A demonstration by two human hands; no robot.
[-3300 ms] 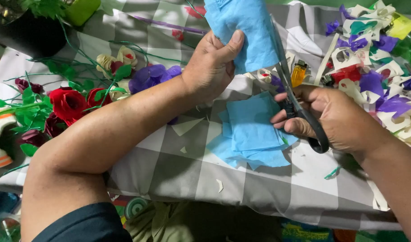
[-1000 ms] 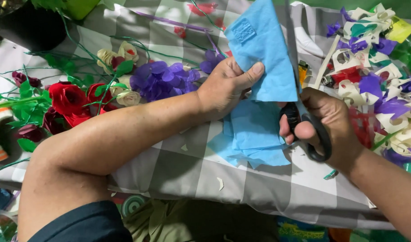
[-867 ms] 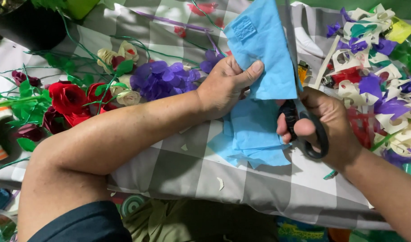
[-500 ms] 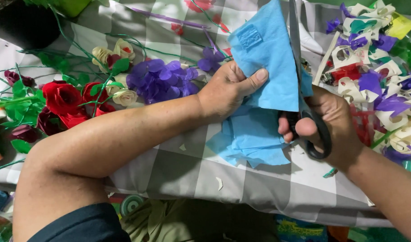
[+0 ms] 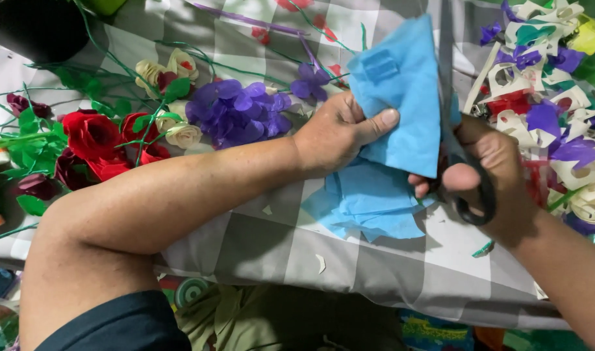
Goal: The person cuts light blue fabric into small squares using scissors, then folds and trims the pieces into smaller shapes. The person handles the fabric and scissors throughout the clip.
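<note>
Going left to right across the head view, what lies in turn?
Red paper roses → purple paper flowers → left hand → blue sheet → scissors in the right hand → pile of paper offcuts.

Left hand point(image 5: 340, 133) pinches blue paper point(image 5: 401, 97); right hand point(image 5: 499, 172) apparently works scissors point(image 5: 463, 175).
</note>
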